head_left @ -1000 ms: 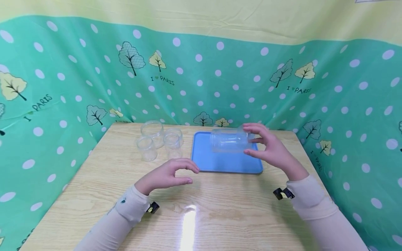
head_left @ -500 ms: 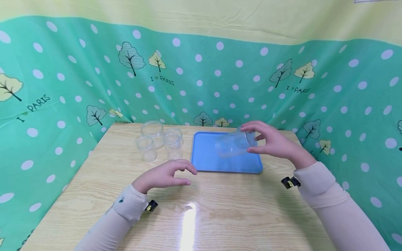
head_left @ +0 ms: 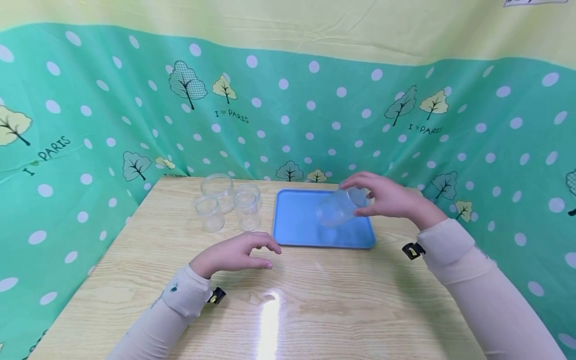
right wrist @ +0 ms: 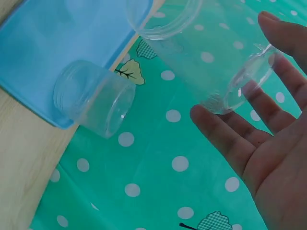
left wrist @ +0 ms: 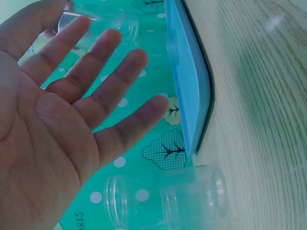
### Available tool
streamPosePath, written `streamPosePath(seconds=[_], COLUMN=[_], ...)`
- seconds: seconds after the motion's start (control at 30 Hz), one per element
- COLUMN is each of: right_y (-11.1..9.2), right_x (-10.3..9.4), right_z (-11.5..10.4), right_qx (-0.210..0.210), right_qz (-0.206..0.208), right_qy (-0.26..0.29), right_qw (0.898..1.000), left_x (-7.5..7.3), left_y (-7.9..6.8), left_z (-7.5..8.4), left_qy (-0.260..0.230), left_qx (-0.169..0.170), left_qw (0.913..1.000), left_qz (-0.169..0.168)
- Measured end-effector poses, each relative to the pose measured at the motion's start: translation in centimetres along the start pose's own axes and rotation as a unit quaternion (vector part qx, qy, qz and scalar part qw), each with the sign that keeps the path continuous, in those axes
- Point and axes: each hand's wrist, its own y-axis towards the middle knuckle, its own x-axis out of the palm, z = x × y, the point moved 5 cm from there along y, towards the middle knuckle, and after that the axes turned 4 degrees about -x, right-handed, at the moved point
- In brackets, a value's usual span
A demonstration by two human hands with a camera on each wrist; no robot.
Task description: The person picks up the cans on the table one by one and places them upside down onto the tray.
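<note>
My right hand [head_left: 389, 196] grips a clear plastic jar [head_left: 334, 209] by its base, fingertips and thumb around the bottom end. The jar is tilted, mouth down and to the left, above the blue tray [head_left: 290, 236]. In the right wrist view a smaller clear jar [right wrist: 96, 98] stands on the tray near its edge, threaded end down; the right hand mostly hides that spot in the head view. My left hand [head_left: 236, 255] hovers in front of the tray's left corner, fingers loosely bent, holding nothing.
Several clear jars [head_left: 218, 187] of different sizes stand mouth up on the wooden table [head_left: 315, 305], left of the tray. A green dotted cloth [head_left: 315, 125] hangs behind and along both sides of the table.
The jar in my right hand has turned from lying level to a tilt, its mouth end swinging down and toward me. My left hand has barely moved.
</note>
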Motion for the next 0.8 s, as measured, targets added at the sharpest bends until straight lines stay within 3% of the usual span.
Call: streamPosePath(seconds=[0.8], right_y=[2.3], right_x=[0.3], right_z=[1.2], right_qx=[0.06], right_qz=[-0.077], right_qy=[-0.064], right_qw=[0.993], left_x=[0.1], left_y=[-0.2], left_z=[0.1], left_qy=[0.027], left_qx=[-0.009], left_qw=[0.9995], left_qz=[-0.014])
